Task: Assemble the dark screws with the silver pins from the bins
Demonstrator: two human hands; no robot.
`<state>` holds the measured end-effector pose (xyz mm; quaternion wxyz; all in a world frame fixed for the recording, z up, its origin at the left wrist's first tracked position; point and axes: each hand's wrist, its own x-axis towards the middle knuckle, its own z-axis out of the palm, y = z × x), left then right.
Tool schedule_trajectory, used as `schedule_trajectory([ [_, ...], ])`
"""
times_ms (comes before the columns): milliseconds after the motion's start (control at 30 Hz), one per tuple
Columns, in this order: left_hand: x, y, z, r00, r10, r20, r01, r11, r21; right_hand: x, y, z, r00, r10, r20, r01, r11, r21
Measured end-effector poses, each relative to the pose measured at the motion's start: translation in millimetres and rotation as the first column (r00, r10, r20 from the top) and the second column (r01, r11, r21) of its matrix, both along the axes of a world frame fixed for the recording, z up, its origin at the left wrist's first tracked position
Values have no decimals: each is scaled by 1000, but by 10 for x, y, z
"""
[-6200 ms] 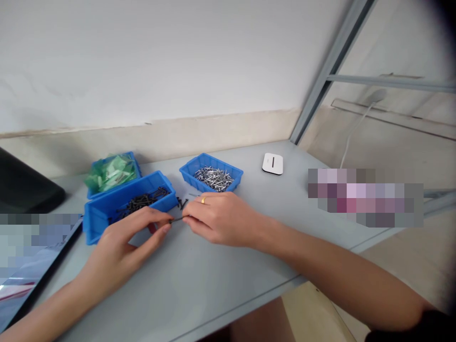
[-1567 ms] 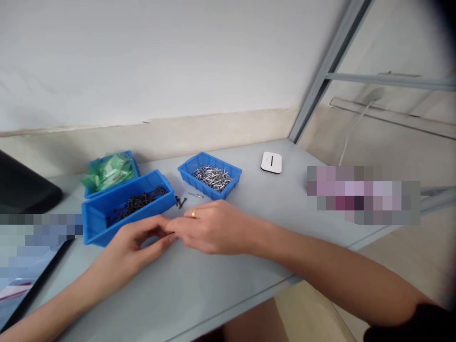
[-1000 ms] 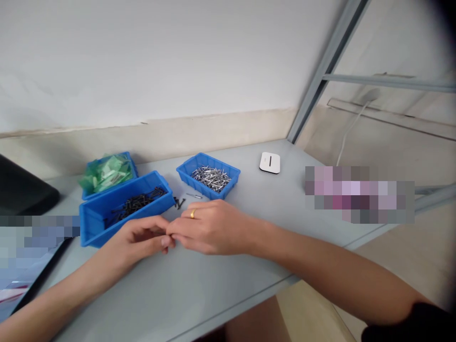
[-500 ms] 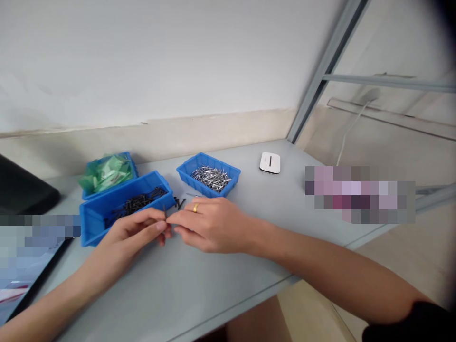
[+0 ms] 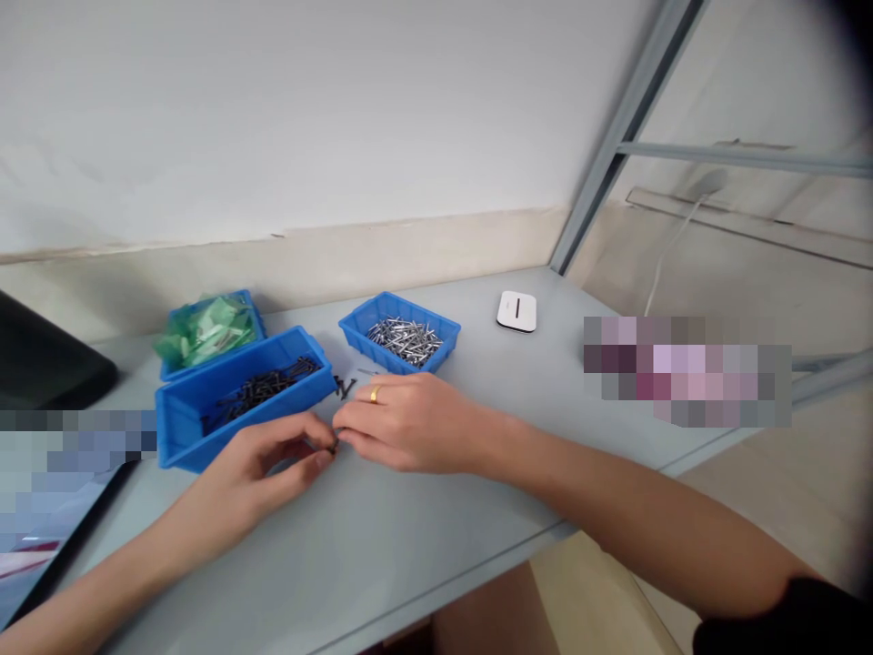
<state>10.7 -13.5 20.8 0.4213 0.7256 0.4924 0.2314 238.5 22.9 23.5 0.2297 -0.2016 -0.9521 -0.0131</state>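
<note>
My left hand (image 5: 263, 464) and my right hand (image 5: 402, 423) meet fingertip to fingertip low over the grey table (image 5: 436, 509). Together they pinch a small dark screw (image 5: 333, 447) that is mostly hidden by the fingers. A gold ring sits on my right hand. Just behind my left hand stands a blue bin of black screws (image 5: 245, 393). Behind my right hand is a smaller blue bin of silver nails (image 5: 401, 338). A few loose black screws (image 5: 345, 387) lie between the two bins.
A blue bin of green bags (image 5: 208, 329) stands at the back left near the wall. A white device (image 5: 516, 311) lies at the back right. A dark object (image 5: 41, 364) and a screen edge sit at the left. The table's front edge runs diagonally below my arms.
Both hands have stayed together in front of the black-screw bin, shifting slightly and turning the small piece between the fingertips; half a second ago it stood upright, now it is lower and mostly hidden.
</note>
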Motion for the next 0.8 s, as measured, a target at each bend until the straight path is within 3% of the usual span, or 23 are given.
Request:
schedule_trajectory([
  [367,12,35,50,976,216,10,-215,969,120,-25,-26,-9,999,-38,28,40,997,-59],
  [500,-14,43,41,977,206,52,-210,975,73,-21,-40,6,997,2,72,-1,1000,-18],
  [800,-22,56,85,976,163,142,-165,986,-1,5,-36,40,998,-22,-51,21,1000,-19],
])
